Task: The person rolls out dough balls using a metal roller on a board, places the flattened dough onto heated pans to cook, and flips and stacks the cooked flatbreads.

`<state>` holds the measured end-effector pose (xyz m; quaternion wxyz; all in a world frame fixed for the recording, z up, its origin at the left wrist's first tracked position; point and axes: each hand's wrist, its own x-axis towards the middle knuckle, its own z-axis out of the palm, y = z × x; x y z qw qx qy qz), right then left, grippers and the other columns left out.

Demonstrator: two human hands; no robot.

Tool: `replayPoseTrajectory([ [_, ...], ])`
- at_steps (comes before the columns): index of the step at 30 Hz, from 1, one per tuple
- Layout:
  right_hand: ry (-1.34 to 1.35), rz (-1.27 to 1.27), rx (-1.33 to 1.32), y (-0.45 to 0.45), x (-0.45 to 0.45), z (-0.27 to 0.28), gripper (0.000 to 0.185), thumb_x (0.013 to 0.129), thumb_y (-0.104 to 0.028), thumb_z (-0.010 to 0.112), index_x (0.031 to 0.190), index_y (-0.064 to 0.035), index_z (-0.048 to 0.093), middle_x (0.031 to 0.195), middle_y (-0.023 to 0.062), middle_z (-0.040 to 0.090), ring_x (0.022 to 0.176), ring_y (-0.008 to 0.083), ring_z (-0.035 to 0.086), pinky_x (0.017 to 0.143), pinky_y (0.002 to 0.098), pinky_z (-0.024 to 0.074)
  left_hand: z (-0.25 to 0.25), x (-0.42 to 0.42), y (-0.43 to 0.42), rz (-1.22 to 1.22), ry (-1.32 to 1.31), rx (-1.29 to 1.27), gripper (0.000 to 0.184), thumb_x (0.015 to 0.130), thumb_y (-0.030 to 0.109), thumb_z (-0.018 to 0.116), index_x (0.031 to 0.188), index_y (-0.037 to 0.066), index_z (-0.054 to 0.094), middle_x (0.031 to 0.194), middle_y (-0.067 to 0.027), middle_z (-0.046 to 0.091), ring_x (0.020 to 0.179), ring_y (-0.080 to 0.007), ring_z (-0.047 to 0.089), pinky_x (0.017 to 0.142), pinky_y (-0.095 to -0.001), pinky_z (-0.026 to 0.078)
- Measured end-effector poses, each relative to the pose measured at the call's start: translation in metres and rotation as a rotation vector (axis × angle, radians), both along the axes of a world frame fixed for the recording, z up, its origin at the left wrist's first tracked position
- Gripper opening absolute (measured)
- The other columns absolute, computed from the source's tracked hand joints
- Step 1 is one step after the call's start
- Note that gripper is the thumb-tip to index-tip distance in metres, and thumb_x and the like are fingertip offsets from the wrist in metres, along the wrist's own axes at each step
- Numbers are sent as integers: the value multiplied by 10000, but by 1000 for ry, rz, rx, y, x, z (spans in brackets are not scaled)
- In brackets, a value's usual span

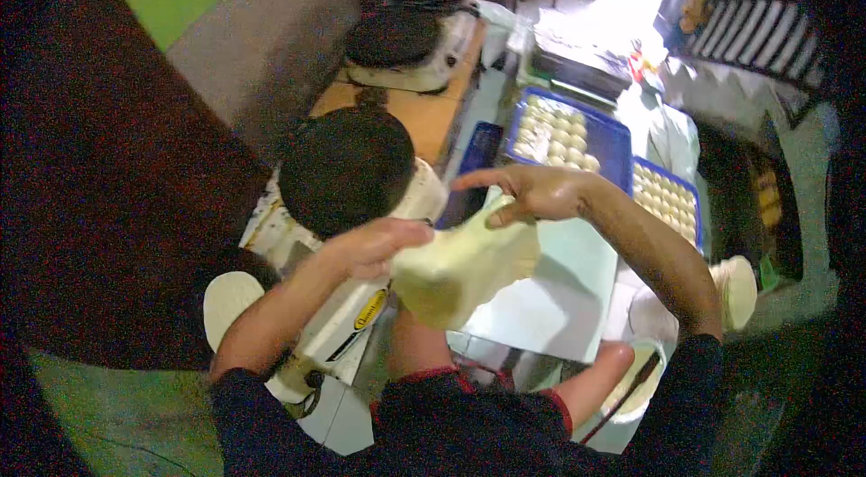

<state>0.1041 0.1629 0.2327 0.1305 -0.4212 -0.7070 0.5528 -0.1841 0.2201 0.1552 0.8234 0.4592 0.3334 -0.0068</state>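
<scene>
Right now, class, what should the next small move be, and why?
Probably shift the dough sheet toward the dark round griddle: the left hand and right hand hold it up, hanging loose, and the griddle lies just beyond the left hand.

White board [574, 301] offers room; griddle [345, 172] blocks left.

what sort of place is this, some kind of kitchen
Probably a small flatbread kitchen: dark round griddles, blue trays of apparent dough balls, and a dough-like sheet between left hand and right hand.
</scene>
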Motion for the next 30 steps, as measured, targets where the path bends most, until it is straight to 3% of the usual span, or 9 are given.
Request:
replayPoseTrajectory([
  [8, 201, -16, -3, 194, -95, 31, 711, 921, -20, 649, 1536, -17, 293, 1473, 159, 493, 1308, 216, 502, 1120, 344, 389, 82, -107, 169, 289, 132, 695, 242, 997, 273, 603, 1044, 41, 650, 923, -19, 675, 804, -113, 621, 726, -303, 521],
  [13, -210, 24, 408, 255, -118, -13, 571, 919, -115, 665, 1447, -28, 465, 1390, 159, 570, 1227, 255, 577, 1070, 351, 442, 52, -132, 203, 261, 191, 1321, 313, 998, 309, 584, 970, 10, 671, 830, 9, 641, 775, -109, 575, 722, -318, 493],
  [16, -564, 141, 553, 228, -133, -72, 564, 935, -274, 650, 1439, -75, 494, 1342, 190, 588, 1255, 313, 559, 1092, 383, 420, -13, -143, 177, -59, 499, 1376, 350, 992, 362, 580, 1188, 95, 692, 1120, -116, 730, 998, -270, 697, 961, -421, 507],
  [18, -561, 284, 618, 208, -122, -142, 565, 957, -348, 608, 1446, -91, 488, 1380, 210, 547, 1330, 336, 488, 1145, 403, 353, -90, -162, 158, -341, 443, 1651, 483, 963, 515, 567, 1280, 163, 662, 1450, -59, 548, 1412, -314, 419, 1190, -619, 160],
  [19, -585, 382, 813, 201, -116, -173, 556, 973, -356, 581, 1449, -88, 481, 1432, 212, 509, 1376, 334, 443, 1175, 409, 310, -84, -163, 140, -532, 576, 1570, 516, 981, 538, 514, 1308, 161, 644, 1533, -34, 455, 1498, -261, 268, 1183, -658, 92],
  [23, -17, -70, 639, 202, -139, -207, 594, 981, -344, 543, 1493, -80, 396, 1534, 235, 375, 1422, 384, 364, 1184, 470, 287, -104, -152, 143, 10, 446, 1677, 512, 1003, 429, 476, 1343, 63, 585, 1453, -115, 529, 1457, -308, 338, 1184, -629, 155],
  [25, -184, -179, 899, 215, -181, -200, 609, 1021, -368, 460, 1521, -47, 327, 1552, 249, 339, 1430, 405, 345, 1191, 469, 271, -148, -124, 171, 22, 619, 1601, 580, 1012, 372, 458, 1478, 32, 402, 1532, -244, 365, 1469, -410, 264, 1186, -599, 174],
  [28, -468, -144, 805, 241, -186, -219, 639, 1034, -465, 358, 1501, -30, 348, 1577, 249, 287, 1466, 394, 276, 1195, 489, 245, -145, -94, 185, 18, 998, 1397, 703, 1016, 357, 466, 1551, -13, 200, 1573, -372, 123, 1459, -526, 170, 1195, -564, 174],
  [30, -688, -169, 893, 251, -175, -228, 610, 1034, -421, 393, 1480, -6, 379, 1575, 249, 281, 1452, 404, 295, 1186, 528, 242, -136, -98, 188, 183, 1000, 1481, 710, 1017, 367, 462, 1539, -42, 207, 1576, -363, 135, 1463, -515, 173, 1199, -560, 165],
])
